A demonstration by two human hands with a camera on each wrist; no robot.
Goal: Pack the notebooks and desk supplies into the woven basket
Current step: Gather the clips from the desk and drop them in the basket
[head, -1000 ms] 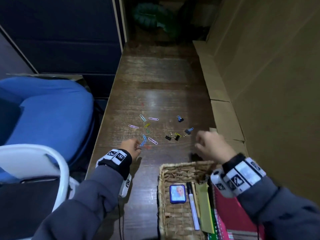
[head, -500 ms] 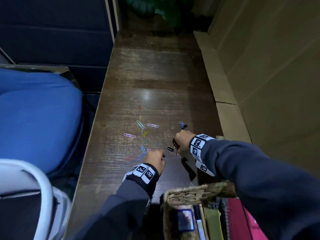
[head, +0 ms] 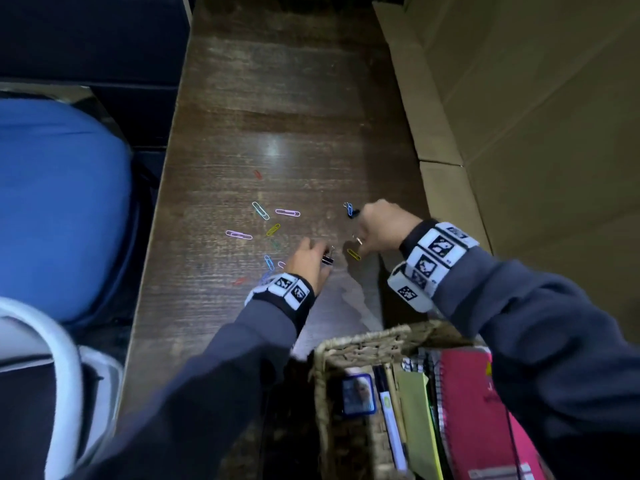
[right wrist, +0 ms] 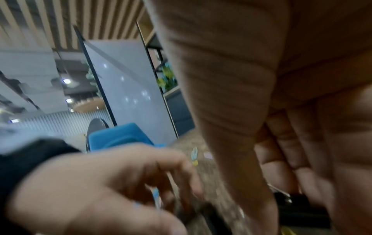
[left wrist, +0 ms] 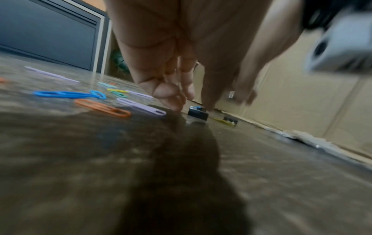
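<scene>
I have both hands low over the desk [head: 277, 98], working the scatter of clips ahead of the woven basket [head: 363, 344], which sits at the near edge with notebooks [head: 467, 393] already standing in it. My left hand [head: 306, 261] is nearest the black binder clip [head: 327, 259]: the clip lies just beside the fingertips, on the thumb side toward my right, its wire handles sticking up. The left wrist view shows the fingers [left wrist: 167, 93] curled down toward the wood with the clip just past them; I cannot tell whether they touch it yet, and nothing is in the grasp. My right hand [head: 381, 225] is further out toward the right edge, fingers curled under; it seems to be pinching a dark clip, but blur leaves that uncertain. A blue binder clip [head: 349, 208] lies right at its knuckles. The paper clips [head: 287, 213] spread leftward, well apart from the basket. I judge the black clip is the left hand's pick.
</scene>
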